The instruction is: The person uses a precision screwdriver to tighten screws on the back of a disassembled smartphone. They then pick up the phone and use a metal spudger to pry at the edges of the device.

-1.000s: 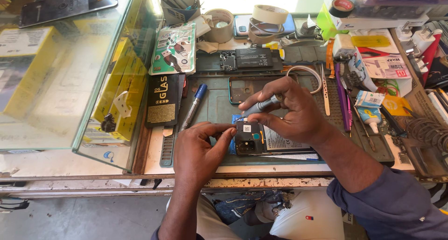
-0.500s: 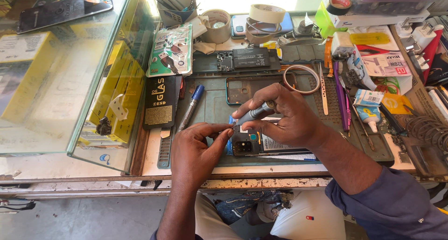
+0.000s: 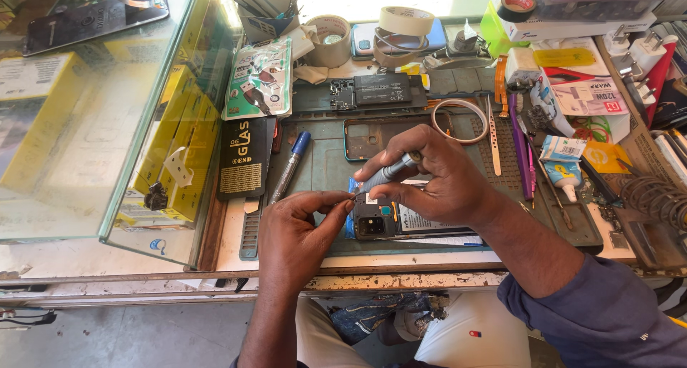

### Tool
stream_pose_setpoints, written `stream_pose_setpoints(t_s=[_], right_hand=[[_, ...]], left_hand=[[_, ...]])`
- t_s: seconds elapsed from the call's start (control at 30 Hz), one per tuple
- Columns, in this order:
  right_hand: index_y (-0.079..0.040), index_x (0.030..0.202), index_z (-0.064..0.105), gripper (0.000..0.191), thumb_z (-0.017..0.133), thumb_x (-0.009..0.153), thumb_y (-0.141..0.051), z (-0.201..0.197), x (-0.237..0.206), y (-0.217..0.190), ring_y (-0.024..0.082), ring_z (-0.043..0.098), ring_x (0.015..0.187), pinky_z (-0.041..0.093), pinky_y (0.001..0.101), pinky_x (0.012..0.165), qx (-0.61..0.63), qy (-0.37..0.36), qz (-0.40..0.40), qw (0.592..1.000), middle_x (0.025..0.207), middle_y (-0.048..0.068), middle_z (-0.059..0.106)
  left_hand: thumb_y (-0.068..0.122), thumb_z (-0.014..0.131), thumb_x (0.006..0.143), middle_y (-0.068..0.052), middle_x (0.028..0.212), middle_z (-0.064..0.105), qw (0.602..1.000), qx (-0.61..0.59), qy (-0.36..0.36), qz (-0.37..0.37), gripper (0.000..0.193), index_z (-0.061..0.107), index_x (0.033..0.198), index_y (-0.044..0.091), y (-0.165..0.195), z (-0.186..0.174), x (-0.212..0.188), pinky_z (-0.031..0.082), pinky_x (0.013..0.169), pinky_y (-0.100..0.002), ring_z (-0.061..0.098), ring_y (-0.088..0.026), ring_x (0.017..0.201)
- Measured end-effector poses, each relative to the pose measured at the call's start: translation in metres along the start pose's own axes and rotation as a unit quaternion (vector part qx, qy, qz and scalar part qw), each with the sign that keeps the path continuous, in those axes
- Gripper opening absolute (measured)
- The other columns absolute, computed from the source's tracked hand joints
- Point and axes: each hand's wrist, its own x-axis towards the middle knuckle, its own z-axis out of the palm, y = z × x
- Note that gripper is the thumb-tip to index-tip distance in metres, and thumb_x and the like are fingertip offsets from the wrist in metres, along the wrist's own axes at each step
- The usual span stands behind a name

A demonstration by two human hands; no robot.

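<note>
Phone [image 3: 386, 221] lies back-up, dark, camera cluster showing, under both hands.

Bright daylight from the top, glare on glass case [image 3: 107, 124], sharp focus

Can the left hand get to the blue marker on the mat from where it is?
Probably yes. The left hand rests at the phone, and the blue marker lies just beyond it on the green mat with nothing between them.
</note>
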Motion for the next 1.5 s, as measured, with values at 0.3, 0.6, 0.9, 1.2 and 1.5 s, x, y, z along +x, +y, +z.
stream_pose_setpoints(t_s=[0.3, 0.6, 0.9, 1.2, 1.5], right_hand=[[-0.008, 0.128, 0.044, 0.040, 0.067, 0.099, 0.008, 0.0029, 0.0010, 0.0016, 0.027, 0.068, 0.130, 0.065, 0.0372, 0.102, 0.034, -0.005, 0.016, 0.999, 0.124, 0.013, 0.063], [-0.011, 0.135, 0.041, 0.045, 0.060, 0.101, 0.012, 0.0040, 0.0032, 0.0034, 0.026, 0.066, 0.133, 0.064, 0.0341, 0.099, 0.064, -0.038, 0.040, 0.996, 0.129, 0.013, 0.063], [-0.012, 0.134, 0.041, 0.045, 0.064, 0.101, 0.008, 0.0005, 0.0010, 0.0010, 0.027, 0.068, 0.131, 0.065, 0.0354, 0.101, 0.070, -0.004, 0.026, 0.997, 0.124, 0.011, 0.059], [-0.011, 0.133, 0.043, 0.044, 0.065, 0.101, 0.009, 0.0001, 0.0003, 0.0005, 0.028, 0.068, 0.131, 0.065, 0.0379, 0.104, 0.080, -0.009, 0.023, 0.997, 0.125, 0.011, 0.061], [-0.010, 0.132, 0.044, 0.042, 0.066, 0.100, 0.008, 0.0017, -0.0009, 0.0013, 0.027, 0.069, 0.129, 0.064, 0.0381, 0.103, 0.070, -0.012, 0.028, 0.997, 0.124, 0.013, 0.064]], left_hand=[[0.027, 0.080, 0.082, -0.001, 0.065, 0.076, 1.000, -0.016, -0.008, -0.008, 0.017, 0.086, 0.095, 0.018, -0.0031, -0.0012, -0.0005, 0.038, 0.044, -0.029, 0.050, -0.007, 0.045], [0.024, 0.079, 0.083, -0.002, 0.065, 0.074, 0.999, -0.034, -0.021, 0.003, 0.019, 0.085, 0.098, 0.015, -0.0031, -0.0014, -0.0015, 0.038, 0.043, -0.028, 0.051, -0.006, 0.045], [0.023, 0.079, 0.083, -0.001, 0.067, 0.075, 0.999, -0.039, -0.020, 0.003, 0.016, 0.086, 0.096, 0.016, -0.0029, -0.0028, -0.0016, 0.035, 0.044, -0.028, 0.048, -0.007, 0.046], [0.023, 0.079, 0.084, 0.000, 0.068, 0.075, 0.999, -0.042, -0.014, 0.005, 0.015, 0.085, 0.095, 0.016, -0.0041, -0.0019, -0.0010, 0.037, 0.045, -0.027, 0.049, -0.006, 0.047], [0.023, 0.078, 0.084, 0.000, 0.068, 0.075, 0.999, -0.034, -0.018, 0.009, 0.016, 0.085, 0.095, 0.015, -0.0056, -0.0026, -0.0010, 0.037, 0.045, -0.027, 0.050, -0.007, 0.048]])
